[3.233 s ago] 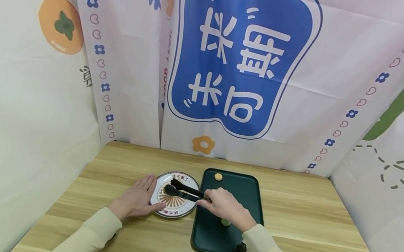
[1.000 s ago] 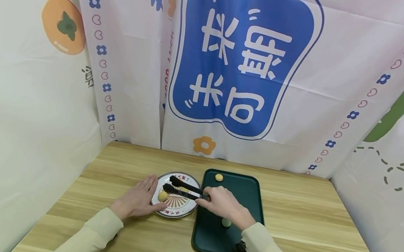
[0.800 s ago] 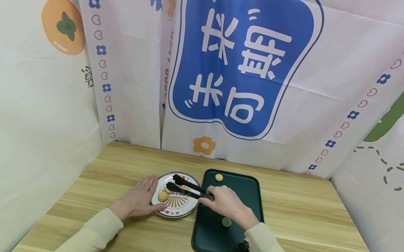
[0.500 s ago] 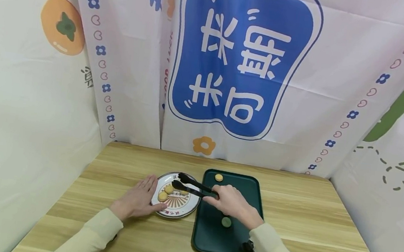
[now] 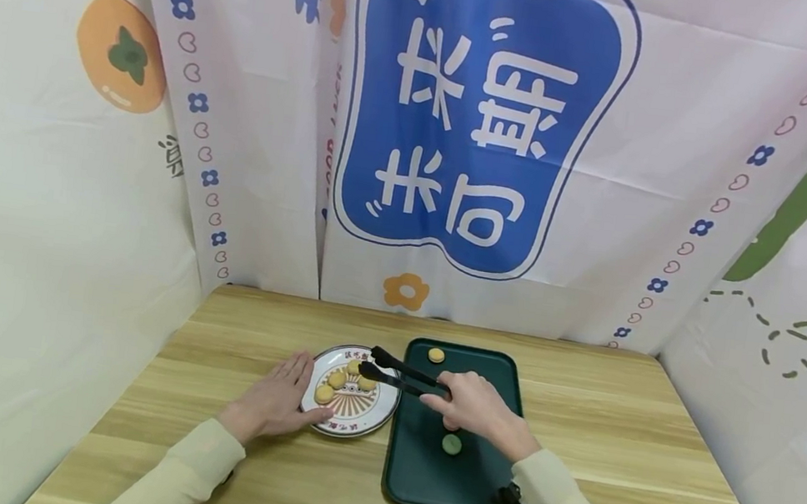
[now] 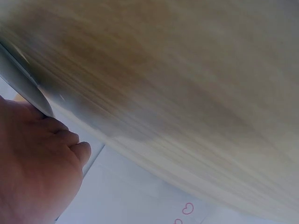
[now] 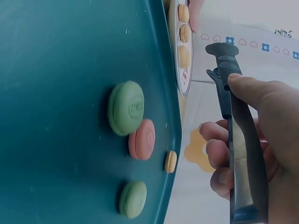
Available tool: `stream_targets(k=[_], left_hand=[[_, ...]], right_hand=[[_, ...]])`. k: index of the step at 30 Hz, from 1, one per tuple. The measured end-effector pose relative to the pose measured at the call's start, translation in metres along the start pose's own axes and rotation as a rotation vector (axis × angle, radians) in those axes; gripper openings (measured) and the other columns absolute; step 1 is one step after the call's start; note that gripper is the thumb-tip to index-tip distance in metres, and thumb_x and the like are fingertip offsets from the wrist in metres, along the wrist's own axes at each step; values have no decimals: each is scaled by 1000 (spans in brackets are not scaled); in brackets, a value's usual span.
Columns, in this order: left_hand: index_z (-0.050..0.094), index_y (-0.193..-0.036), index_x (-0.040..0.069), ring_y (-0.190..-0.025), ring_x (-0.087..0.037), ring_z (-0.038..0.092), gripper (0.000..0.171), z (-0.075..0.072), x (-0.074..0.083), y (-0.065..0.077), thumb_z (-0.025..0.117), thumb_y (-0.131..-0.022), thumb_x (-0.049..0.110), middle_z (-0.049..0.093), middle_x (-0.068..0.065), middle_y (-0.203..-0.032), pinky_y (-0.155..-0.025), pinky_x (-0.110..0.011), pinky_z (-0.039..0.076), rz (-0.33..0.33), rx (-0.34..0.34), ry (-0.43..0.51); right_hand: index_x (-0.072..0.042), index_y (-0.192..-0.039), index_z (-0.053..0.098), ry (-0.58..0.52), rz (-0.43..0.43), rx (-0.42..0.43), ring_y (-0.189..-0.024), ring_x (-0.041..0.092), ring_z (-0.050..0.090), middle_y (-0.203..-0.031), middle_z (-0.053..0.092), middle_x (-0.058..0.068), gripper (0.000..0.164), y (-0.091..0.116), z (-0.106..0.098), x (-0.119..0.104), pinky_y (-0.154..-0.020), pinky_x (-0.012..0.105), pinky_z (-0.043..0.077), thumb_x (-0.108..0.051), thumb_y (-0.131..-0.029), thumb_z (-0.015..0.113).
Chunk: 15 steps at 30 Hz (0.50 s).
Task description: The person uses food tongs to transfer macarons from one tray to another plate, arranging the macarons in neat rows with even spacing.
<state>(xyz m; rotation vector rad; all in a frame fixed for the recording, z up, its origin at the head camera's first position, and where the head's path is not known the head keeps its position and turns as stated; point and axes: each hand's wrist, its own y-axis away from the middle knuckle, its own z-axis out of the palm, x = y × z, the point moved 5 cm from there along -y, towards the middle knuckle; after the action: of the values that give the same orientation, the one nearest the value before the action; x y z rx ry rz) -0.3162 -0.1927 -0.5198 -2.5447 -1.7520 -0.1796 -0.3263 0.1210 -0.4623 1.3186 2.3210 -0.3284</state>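
My left hand (image 5: 275, 400) lies with straight fingers against the left rim of a white patterned plate (image 5: 378, 407), thumb over its near edge. Several yellow macarons (image 5: 324, 394) sit on that plate. My right hand (image 5: 478, 412) grips black-tipped tongs (image 5: 404, 367), whose spread tips hang over the plate's right side with nothing between them. Below the right hand is the dark green tray (image 5: 414, 476). On it, in the right wrist view, are a pink macaron (image 7: 142, 139), a green macaron (image 7: 126, 107), a second green macaron (image 7: 133, 199) and a yellow macaron (image 7: 170, 161).
Plate and tray stand side by side on a wooden table (image 5: 606, 445). A printed cloth (image 5: 273, 143) hangs behind the table's far edge, and pale walls close in both sides. The right sleeve (image 5: 554, 502) passes over the tray's near right corner.
The tongs have opened and drawn back rightwards from the plate with my right hand. Yellow macarons hidden behind them earlier now show on the plate. My left hand has stayed put.
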Motion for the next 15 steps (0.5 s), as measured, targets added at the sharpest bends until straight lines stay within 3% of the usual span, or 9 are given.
stream_targets(k=[4, 10, 15], left_hand=[[22, -151, -10, -150, -42, 18, 108, 0, -1, 1, 39, -89, 77, 18, -29, -160, -123, -51, 21, -2, -1, 3], [21, -152, -10, -150, -42, 18, 108, -1, -1, 1, 39, -89, 77, 17, -29, -160, -123, -51, 21, -9, -6, 12], [21, -152, -10, -150, -41, 18, 109, -1, 0, 2, 38, -89, 78, 17, -28, -160, -124, -51, 20, -12, -6, 9]], right_hand=[[-15, -94, 63, 39, -9, 30, -44, 4, 50, -54, 63, -2, 35, 2, -6, 3, -45, 20, 36, -49, -95, 59], [-18, -84, 61, 120, -27, 102, -42, 4, 38, -51, 41, -10, 32, 3, -15, 7, -41, 18, 27, -48, -93, 62], [-19, -79, 57, 146, -17, 116, -42, 4, 42, -51, 38, -10, 33, 4, -20, 14, -42, 19, 30, -49, -93, 62]])
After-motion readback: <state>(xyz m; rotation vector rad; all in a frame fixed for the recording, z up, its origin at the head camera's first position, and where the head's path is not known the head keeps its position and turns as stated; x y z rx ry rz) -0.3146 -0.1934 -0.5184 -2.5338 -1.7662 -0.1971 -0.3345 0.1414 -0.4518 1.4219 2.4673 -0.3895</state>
